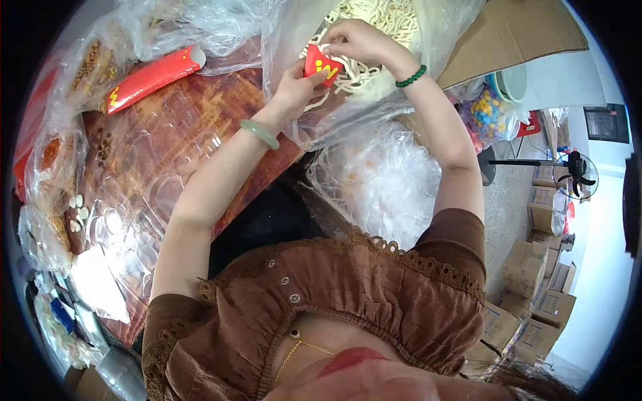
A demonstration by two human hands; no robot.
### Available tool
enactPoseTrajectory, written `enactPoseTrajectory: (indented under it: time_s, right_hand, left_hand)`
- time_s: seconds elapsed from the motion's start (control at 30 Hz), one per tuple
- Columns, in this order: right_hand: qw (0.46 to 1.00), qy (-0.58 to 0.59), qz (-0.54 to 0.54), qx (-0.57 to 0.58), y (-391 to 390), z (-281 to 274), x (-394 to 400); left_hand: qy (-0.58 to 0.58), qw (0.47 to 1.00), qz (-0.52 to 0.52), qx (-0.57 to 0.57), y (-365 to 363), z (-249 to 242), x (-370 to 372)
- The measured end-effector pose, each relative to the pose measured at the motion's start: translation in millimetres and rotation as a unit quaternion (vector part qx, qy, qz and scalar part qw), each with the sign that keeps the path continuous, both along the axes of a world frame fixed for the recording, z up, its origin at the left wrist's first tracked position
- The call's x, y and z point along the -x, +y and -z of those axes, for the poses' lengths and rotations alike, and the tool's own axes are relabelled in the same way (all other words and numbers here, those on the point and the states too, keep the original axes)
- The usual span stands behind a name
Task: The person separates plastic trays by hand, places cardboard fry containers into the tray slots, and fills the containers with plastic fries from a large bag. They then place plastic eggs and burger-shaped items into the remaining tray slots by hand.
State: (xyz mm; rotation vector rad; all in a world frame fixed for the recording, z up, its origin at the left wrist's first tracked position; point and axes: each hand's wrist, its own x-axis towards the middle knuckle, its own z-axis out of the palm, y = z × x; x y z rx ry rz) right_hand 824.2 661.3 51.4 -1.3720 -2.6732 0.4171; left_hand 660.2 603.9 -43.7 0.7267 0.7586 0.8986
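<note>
What the left grip (pixel 294 90) clasps: red carton (pixel 318 66)
Right grip (pixel 364 41): at carton's opening; cannot tell whether holding anything
Clear bag (pixel 443 33): pale strips (pixel 384 13)

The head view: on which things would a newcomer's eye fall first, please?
Probably first on the bright red carton with a yellow mark, held in the left hand near the top centre, the right hand close against it. Next come the pale strips heaped in the clear plastic bag around there, then another red carton lying at the upper left.
</note>
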Motion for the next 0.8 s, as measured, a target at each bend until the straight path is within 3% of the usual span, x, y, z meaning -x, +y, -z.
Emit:
enactPoseTrajectory:
  time_s: [0.1, 0.23, 0.3, 0.5, 0.53, 0.57, 0.63, 0.67, 0.7, 0.77, 0.8]
  right_hand:
    - [0.994, 0.085, 0.053, 0.048, -4.1, -0.7, 1.6]
    - [0.994, 0.081, 0.066, 0.034, 4.9, 9.9, -4.7]
    - [0.966, 0.165, 0.027, 0.199, 11.2, 9.1, -6.0]
    - [0.968, 0.105, 0.032, 0.226, -4.0, -15.8, 16.1]
    - [0.950, 0.162, 0.054, 0.262, 0.0, -10.2, 12.6]
    - [0.950, 0.163, 0.054, 0.261, -0.6, -9.7, 8.3]
    - [0.960, 0.253, 0.093, 0.068, -9.7, -19.4, 5.4]
    - [0.972, 0.199, 0.118, -0.025, -6.9, -16.1, -6.2]
    - [0.973, 0.198, 0.116, -0.025, -17.5, -18.5, -7.2]
    - [0.958, 0.096, 0.267, -0.032, -47.5, -24.0, -3.0]
    - [0.965, 0.109, 0.239, -0.005, -51.2, -12.1, -7.6]
  left_hand:
    - [-0.023, 1.000, 0.001, -0.011, -1.4, 2.7, 0.8]
    - [-0.013, 1.000, 0.023, -0.005, 4.6, 5.5, 1.2]
    - [-0.020, 0.999, 0.030, -0.036, 6.5, 7.5, 2.4]
    - [-0.055, 0.998, 0.014, -0.032, 2.3, 8.9, 1.6]
    - [-0.054, 0.998, 0.015, -0.032, 3.2, 8.8, 2.7]
    - [-0.086, 0.996, 0.020, -0.023, 5.3, 8.6, 4.8]
    - [-0.119, 0.993, 0.021, -0.012, 6.7, 5.7, 9.7]
    - [-0.129, 0.991, 0.020, -0.019, 7.6, 4.1, 12.5]
    - [-0.139, 0.990, 0.019, -0.028, 8.1, 2.0, 14.7]
    - [-0.151, 0.988, 0.014, -0.032, 9.1, 1.8, 15.9]
    - [-0.162, 0.986, 0.013, -0.034, 8.2, 2.7, 15.1]
